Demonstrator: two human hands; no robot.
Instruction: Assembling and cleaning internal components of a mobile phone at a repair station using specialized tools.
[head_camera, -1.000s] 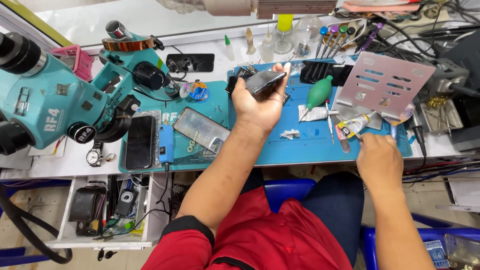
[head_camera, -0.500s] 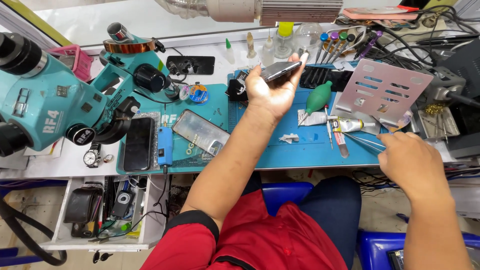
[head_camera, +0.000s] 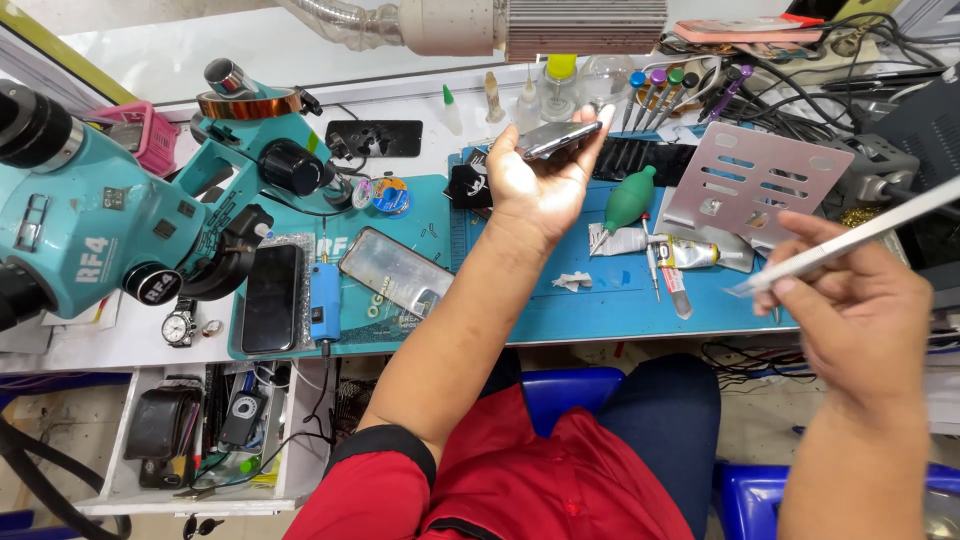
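The left hand (head_camera: 545, 180) holds a dark phone (head_camera: 556, 139) raised above the far part of the worktop (head_camera: 620, 300), gripped at its edges between the thumb and curled fingertips, with the palm open beneath it. The grip bears only on the edges; a slip would probably drop the phone onto the blue mat (head_camera: 560, 310) or against the green air blower (head_camera: 630, 200) and the row of screwdrivers (head_camera: 660, 95) just beyond. The right hand (head_camera: 860, 320) pinches pale, slender tweezers (head_camera: 850, 240) between thumb and fingers, held well apart from the phone and nearer the camera. The tips appear fine; brought to the phone at a poor angle, they could scratch the surface or skid off. The glue tube (head_camera: 690, 253) and loose white scraps (head_camera: 572, 282) lie below the raised hands and could be knocked. The phone appears thin, dark and glossy, tilted, with one long edge toward the camera; which face is turned up cannot be determined.
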